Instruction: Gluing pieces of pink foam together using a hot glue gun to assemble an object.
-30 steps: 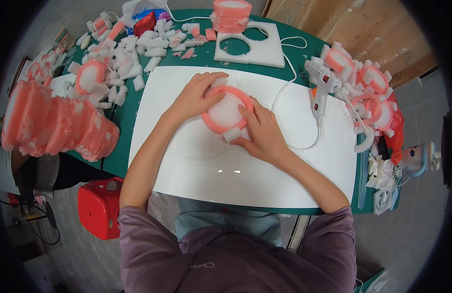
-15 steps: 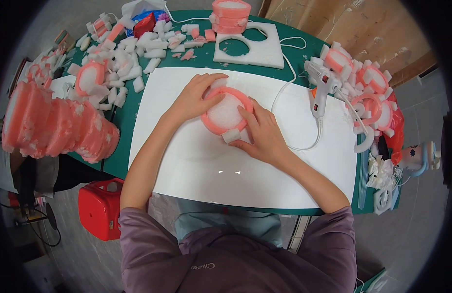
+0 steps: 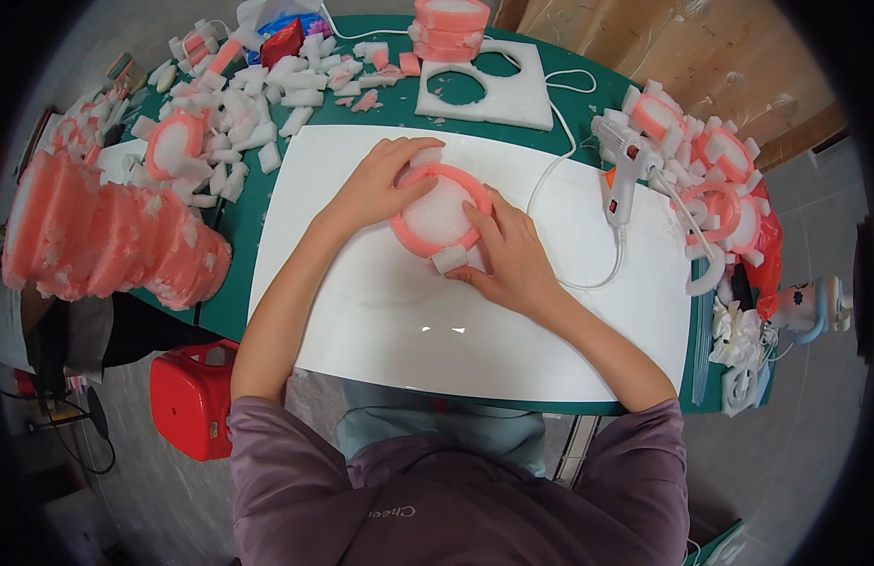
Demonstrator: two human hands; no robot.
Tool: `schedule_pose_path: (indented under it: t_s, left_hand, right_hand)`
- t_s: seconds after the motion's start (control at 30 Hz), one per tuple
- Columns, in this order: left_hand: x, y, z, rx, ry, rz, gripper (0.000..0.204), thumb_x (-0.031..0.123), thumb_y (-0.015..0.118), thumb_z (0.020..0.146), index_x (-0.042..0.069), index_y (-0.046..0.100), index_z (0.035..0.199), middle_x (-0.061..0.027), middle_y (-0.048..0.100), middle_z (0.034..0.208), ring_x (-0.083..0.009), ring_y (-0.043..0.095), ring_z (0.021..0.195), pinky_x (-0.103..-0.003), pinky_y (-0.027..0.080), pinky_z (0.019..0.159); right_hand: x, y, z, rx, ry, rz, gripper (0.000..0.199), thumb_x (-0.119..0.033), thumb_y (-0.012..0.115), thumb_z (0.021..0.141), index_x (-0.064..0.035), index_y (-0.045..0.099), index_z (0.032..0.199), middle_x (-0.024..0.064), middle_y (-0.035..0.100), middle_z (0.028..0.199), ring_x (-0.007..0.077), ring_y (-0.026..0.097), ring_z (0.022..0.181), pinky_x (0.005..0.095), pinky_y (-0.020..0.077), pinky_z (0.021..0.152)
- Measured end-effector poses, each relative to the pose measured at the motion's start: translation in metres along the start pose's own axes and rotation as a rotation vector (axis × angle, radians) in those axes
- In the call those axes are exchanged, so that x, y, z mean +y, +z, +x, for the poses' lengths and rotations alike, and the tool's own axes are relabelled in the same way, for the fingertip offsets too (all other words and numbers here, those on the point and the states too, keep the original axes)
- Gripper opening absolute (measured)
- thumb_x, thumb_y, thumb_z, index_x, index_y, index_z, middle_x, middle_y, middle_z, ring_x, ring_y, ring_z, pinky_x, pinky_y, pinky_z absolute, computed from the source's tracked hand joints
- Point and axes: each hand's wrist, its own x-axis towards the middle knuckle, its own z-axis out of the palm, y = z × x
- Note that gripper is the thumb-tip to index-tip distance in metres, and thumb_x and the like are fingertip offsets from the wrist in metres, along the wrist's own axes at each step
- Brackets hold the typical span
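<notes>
A round foam piece [image 3: 439,213], white in the middle with a pink rim, lies on the white board [image 3: 380,330]. Small white foam blocks sit against its rim: one foam block [image 3: 449,258] at the lower side, another foam block [image 3: 424,158] at the upper left. My left hand [image 3: 388,181] is closed around the upper left of the ring, its thumb on the pink rim and its fingers behind the upper block. From the right, my right hand [image 3: 508,247] grips the rim, with fingers on the edge and the thumb by the lower block.
A white hot glue gun [image 3: 628,170] rests at the board's right, its cable looping over the board. Foam scraps [image 3: 239,132] heap at the far left, near stacked pink foam rings [image 3: 116,236]. A foam sheet with round holes [image 3: 512,99] lies behind. Finished-looking foam rings [image 3: 724,156] pile up at right.
</notes>
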Motion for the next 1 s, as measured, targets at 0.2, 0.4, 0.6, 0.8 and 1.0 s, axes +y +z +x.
schedule_pose_path:
  t_s: [0.2,0.4,0.6,0.8,1.0]
  left_hand:
    - [0.0015,0.0004,0.0,0.002,0.0,0.001,0.042,0.023,0.061,0.079,0.011,0.055,0.118,-0.0101,0.057,0.109,-0.0255,0.049,0.1,-0.034,0.041,0.088]
    - [0.0014,-0.0005,-0.0001,-0.006,-0.024,0.002,0.042,0.024,0.061,0.078,0.011,0.055,0.118,-0.0099,0.058,0.106,-0.0252,0.049,0.098,-0.033,0.041,0.087]
    - [0.0008,-0.0002,-0.0002,0.009,0.011,0.016,0.044,0.027,0.062,0.078,0.01,0.055,0.118,-0.0104,0.058,0.102,-0.0249,0.05,0.095,-0.033,0.042,0.085]
    - [0.002,0.0004,-0.0007,0.004,-0.001,0.017,0.044,0.029,0.063,0.077,0.011,0.055,0.117,-0.0099,0.058,0.102,-0.0253,0.049,0.095,-0.034,0.042,0.085]
    - [-0.0008,0.0005,-0.0005,0.002,0.011,0.023,0.045,0.029,0.063,0.077,0.011,0.054,0.118,-0.0099,0.057,0.105,-0.0258,0.049,0.098,-0.034,0.041,0.087]
  right_hand:
    - [0.0005,0.0001,-0.0007,0.014,-0.007,0.005,0.073,-0.035,0.075,0.069,-0.0006,0.042,0.124,0.0272,0.032,0.13,0.0425,0.036,0.117,0.0453,0.0314,0.097]
    - [0.001,0.0005,-0.0004,0.021,-0.022,0.01,0.073,-0.036,0.075,0.069,-0.0008,0.043,0.124,0.027,0.033,0.13,0.0421,0.037,0.117,0.0453,0.0316,0.097]
    - [0.001,0.0007,-0.0002,0.034,-0.038,0.008,0.072,-0.035,0.074,0.07,-0.0008,0.043,0.124,0.0267,0.034,0.129,0.0418,0.037,0.116,0.0454,0.0318,0.097]
    - [0.0014,0.0006,-0.001,0.047,-0.052,0.006,0.071,-0.036,0.074,0.07,-0.0005,0.043,0.123,0.0269,0.034,0.129,0.0417,0.037,0.116,0.0455,0.0323,0.096]
    - [0.0009,0.0,-0.0004,0.045,-0.055,-0.002,0.072,-0.036,0.073,0.07,-0.0002,0.042,0.124,0.0272,0.034,0.129,0.0412,0.038,0.115,0.0454,0.0325,0.096]
